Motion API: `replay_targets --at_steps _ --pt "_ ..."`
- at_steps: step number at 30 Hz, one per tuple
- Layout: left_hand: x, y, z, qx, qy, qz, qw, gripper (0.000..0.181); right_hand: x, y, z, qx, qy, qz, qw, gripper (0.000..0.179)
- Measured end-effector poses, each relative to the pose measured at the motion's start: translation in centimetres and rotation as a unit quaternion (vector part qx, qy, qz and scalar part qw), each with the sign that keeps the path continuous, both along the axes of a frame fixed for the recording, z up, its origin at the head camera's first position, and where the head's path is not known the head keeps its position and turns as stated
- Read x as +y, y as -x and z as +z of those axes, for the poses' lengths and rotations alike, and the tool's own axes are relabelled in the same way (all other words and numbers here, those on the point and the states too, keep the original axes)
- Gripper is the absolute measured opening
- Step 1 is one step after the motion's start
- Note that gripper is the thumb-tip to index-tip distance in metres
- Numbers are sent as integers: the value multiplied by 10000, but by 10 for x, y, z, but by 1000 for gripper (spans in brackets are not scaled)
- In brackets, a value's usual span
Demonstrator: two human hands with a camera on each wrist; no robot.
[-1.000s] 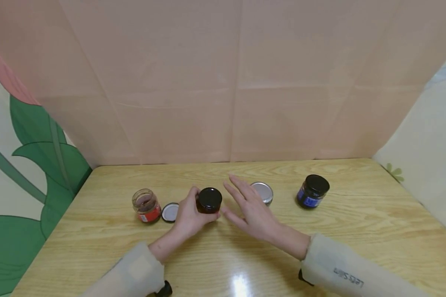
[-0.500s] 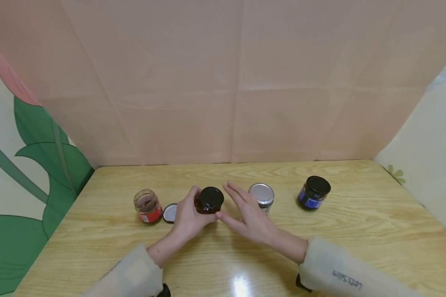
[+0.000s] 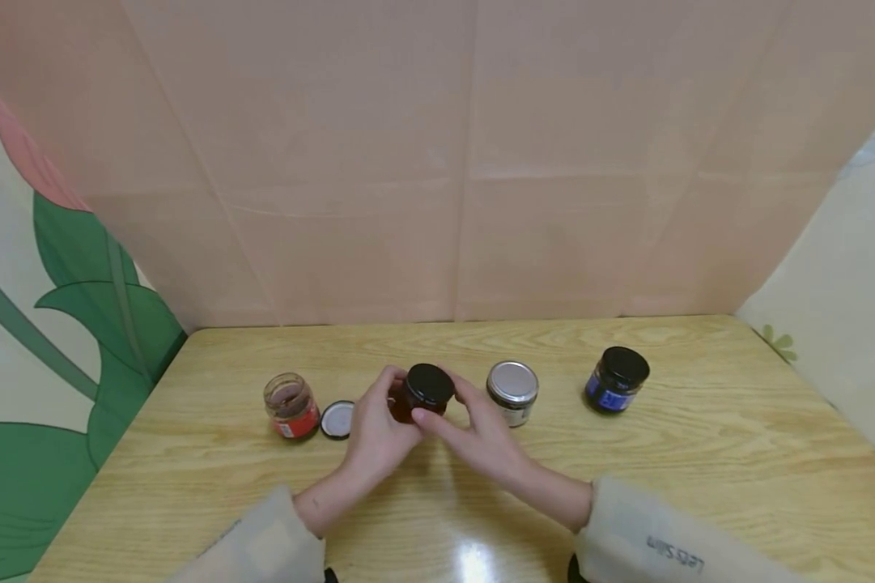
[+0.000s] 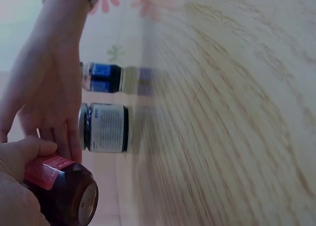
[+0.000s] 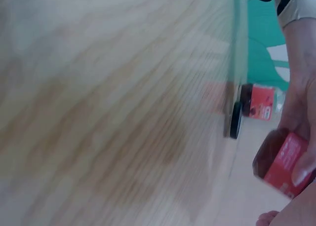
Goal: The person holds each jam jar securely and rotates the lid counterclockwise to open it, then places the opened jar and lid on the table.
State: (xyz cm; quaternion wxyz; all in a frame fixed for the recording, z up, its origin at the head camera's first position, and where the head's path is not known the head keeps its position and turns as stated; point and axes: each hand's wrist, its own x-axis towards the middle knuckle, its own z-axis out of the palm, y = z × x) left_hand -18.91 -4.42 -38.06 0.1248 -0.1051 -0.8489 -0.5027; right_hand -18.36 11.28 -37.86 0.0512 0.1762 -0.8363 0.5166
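My left hand (image 3: 376, 427) grips a dark glass jar (image 4: 61, 189) with a red label around its body. The jar is held above the table, and its base shows in the left wrist view. A black lid (image 3: 430, 384) tops it, tipped a little to the right. My right hand (image 3: 484, 436) pinches this lid, thumb on the near edge and fingers on the far right side. To the left stands an open glass jar (image 3: 291, 407) with a red label. Beside it a loose lid (image 3: 337, 419) lies with its white inside up.
A silver-lidded jar (image 3: 512, 392) with a pale label stands just right of my right hand. Farther right is a black-lidded jar (image 3: 617, 380) with a blue label. The wooden table (image 3: 699, 437) meets a pink cloth backdrop (image 3: 452, 162) at its far edge.
My right hand has moved left from beside the jar and taken hold of its lid. The jar in my left hand has shifted slightly right and tilted.
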Motion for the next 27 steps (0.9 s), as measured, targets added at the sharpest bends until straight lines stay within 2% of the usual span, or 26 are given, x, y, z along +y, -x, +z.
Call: replay_targets --at_steps 6,11,14,18,21,27 --pt "5 -4 3 108 279 160 9994 48 -10 -7 4 -656 765 -526 9935 48" --pt "9 -6 5 189 432 343 9983 49 -16 -8 6 -1050 1273 -834 9828 43" --pt "11 -7 5 184 404 475 9979 51 -22 -7 7 -1222 1724 -972 9726 41" --pt "15 -6 4 277 371 586 9972 53 -30 -6 9 -1360 2304 -1165 9565 42" --pt "17 -6 4 426 436 597 9963 52 -35 -5 11 -1397 2509 -1410 9474 43" --pt "17 -8 6 788 888 726 9903 47 -40 -5 12 -1335 2667 -1802 9373 43"
